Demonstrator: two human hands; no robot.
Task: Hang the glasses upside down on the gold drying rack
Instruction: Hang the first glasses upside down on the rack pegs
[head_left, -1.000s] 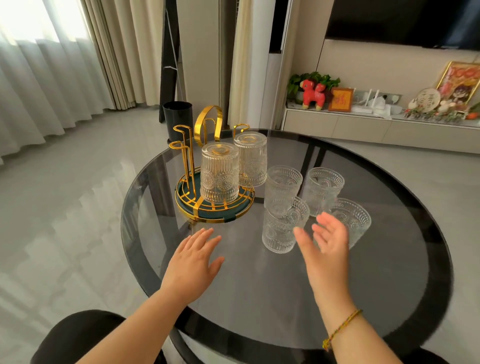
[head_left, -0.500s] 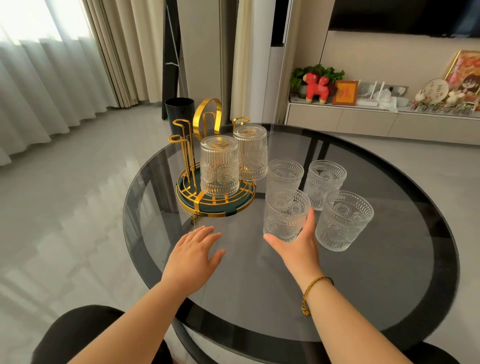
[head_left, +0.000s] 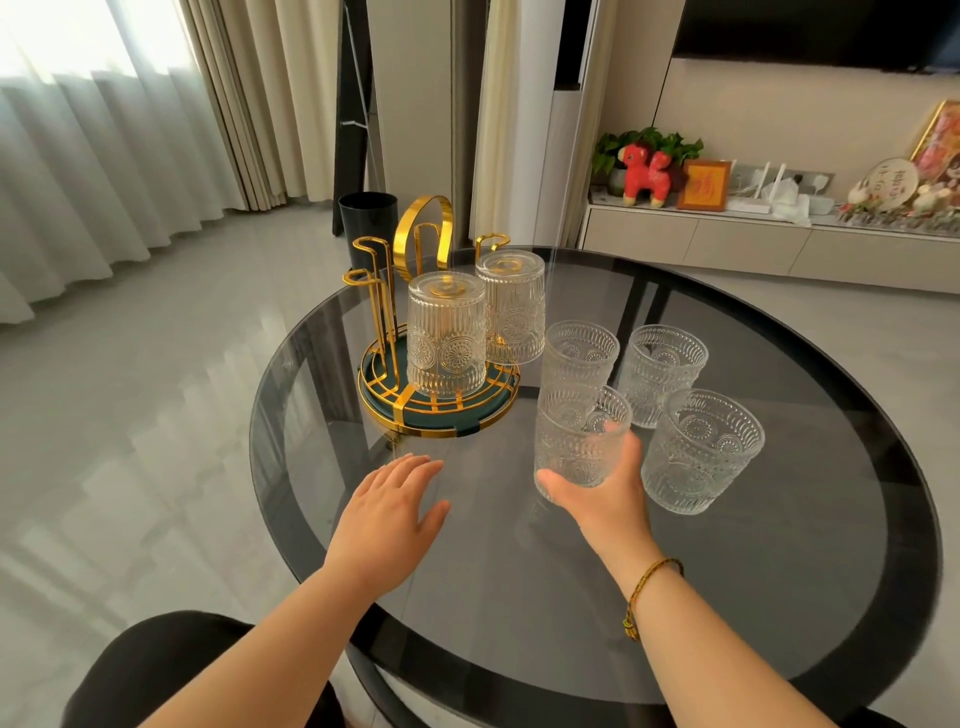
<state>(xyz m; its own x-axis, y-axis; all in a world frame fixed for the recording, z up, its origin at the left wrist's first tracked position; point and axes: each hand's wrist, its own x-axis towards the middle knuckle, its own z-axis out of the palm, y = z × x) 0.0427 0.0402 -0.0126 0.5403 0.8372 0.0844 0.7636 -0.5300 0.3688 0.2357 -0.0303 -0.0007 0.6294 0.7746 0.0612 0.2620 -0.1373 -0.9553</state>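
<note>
Counter (head_left: 779, 597): round, dark glass top with a black rim band, filling the lower right and centre of the frame.

Gold drying rack (head_left: 439, 410): sits at the counter's upper left, round green base with gold bars, gold loop handle and upright hooks. Two ribbed glasses hang on it upside down: front hung glass (head_left: 447, 340), rear hung glass (head_left: 511, 312) just behind and to its right. Two hooks at the rack's left stand bare.

Four more glasses upright at centre frame, right of the rack: back left glass (head_left: 579, 353), back right glass (head_left: 662, 371), near right glass (head_left: 701, 452), and the held glass (head_left: 579, 441).

Right hand (head_left: 605, 493): fingers wrapped around the held glass from below and the near side, thumb under its left edge, one fingertip showing through the glass near the rim. Braided bracelet (head_left: 644, 592) on that wrist.

Left hand (head_left: 387, 514): palm down at lower centre, just in front of the rack, fingers pressed loosely together and straight, thumb out, holding nothing. Contact with the counter cannot be told.
</note>
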